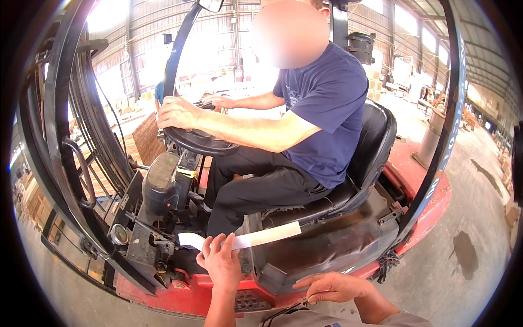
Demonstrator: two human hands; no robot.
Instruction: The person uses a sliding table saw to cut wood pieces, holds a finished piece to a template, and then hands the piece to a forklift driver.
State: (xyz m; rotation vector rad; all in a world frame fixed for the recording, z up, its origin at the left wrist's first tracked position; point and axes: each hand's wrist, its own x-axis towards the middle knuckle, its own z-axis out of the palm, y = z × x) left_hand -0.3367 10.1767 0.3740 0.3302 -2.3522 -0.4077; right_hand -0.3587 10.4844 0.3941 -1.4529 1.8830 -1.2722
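My left hand (220, 261) reaches up in front of the forklift's footwell. Its fingers are closed on a long, flat, pale strip (272, 234), white towards the left and cream at the right end; its material is unclear. The strip's left end curls a little. My right hand (333, 287) is bent low before my body, index finger pointing left. By its thumb is the end of a thin dark object (282, 314), whose kind I cannot make out. A person in a navy T-shirt (332, 103) sits on the forklift, both hands at the steering wheel (201, 143).
The red forklift body (425, 218) and black seat (376, 141) fill the middle. At the left stand its mast (90, 125) and dark frame post (57, 103). Another post (447, 125) rises at the right. A dark stain (466, 255) marks the concrete floor.
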